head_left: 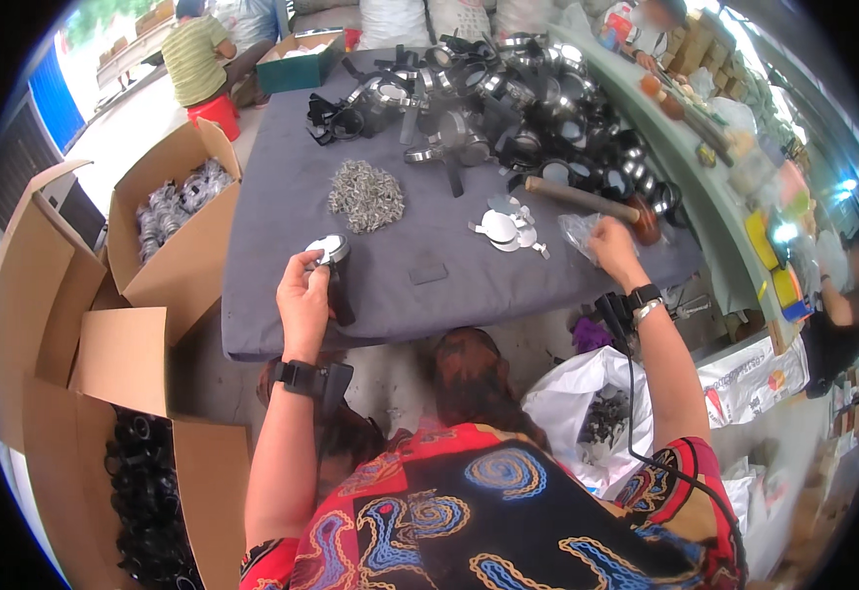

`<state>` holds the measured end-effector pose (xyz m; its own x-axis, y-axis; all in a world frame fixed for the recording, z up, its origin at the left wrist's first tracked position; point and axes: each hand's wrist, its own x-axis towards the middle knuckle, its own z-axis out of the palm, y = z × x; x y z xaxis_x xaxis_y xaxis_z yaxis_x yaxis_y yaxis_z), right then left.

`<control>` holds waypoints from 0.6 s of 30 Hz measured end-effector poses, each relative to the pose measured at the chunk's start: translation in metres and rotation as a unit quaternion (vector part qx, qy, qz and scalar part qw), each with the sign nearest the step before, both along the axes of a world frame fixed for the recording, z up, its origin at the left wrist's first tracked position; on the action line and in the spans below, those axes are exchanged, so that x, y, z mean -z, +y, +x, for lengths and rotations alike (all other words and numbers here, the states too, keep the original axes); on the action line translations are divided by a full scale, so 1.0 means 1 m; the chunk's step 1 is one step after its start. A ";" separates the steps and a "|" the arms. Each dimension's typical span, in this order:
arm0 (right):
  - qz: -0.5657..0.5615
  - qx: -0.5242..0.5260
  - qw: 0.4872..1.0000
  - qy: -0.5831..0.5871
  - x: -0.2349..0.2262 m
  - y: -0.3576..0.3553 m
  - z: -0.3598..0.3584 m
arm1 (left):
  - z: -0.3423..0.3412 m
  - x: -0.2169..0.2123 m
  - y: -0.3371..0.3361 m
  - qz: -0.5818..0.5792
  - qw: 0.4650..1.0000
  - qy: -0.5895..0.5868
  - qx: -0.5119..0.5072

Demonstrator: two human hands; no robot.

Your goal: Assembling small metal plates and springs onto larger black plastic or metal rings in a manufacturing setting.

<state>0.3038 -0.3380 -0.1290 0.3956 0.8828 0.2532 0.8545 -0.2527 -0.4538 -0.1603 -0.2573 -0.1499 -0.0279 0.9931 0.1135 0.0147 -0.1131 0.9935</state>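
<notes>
My left hand (302, 303) pinches a round piece with a silver top and a black handle (342, 295) near the table's front left. At the right, my right hand (614, 246) has its fingers closed on the edge of a clear plastic bag (577, 232). Several flat silver discs with tabs (508, 230) lie left of that bag. Behind my left hand is a heap of small metal parts (365, 197). A wooden-handled mallet (587, 199) lies just beyond my right hand. Across the back spreads a pile of silver-and-black round pieces (488, 98).
A small dark strip (427, 273) rests on the grey-covered table (301, 157). Open cardboard boxes (193, 261) stand at the left, with black parts (144, 492) in the lower one. A white sack (567, 403) sits low right. People work beyond the table.
</notes>
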 end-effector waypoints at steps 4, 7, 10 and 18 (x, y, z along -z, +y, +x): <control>0.001 -0.105 0.981 -0.165 -0.009 -0.014 -0.013 | -0.004 0.001 -0.003 -0.002 1.000 0.002 0.007; -0.049 -0.110 0.970 -0.209 -0.010 -0.020 -0.017 | -0.003 0.003 -0.005 0.001 1.000 0.006 0.007; -0.045 -0.061 0.966 -0.248 -0.010 -0.019 -0.014 | 0.003 0.001 -0.003 0.002 1.000 0.006 0.008; -0.096 -0.051 0.955 -0.276 -0.011 0.007 -0.016 | -0.001 -0.003 0.016 0.007 1.000 0.004 0.001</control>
<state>0.2879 -0.3311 -0.1180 0.1572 0.9608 0.2282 0.9750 -0.1877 0.1187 -0.1610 -0.2414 -0.1468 -0.0249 0.9916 0.1272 0.0219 -0.1267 0.9917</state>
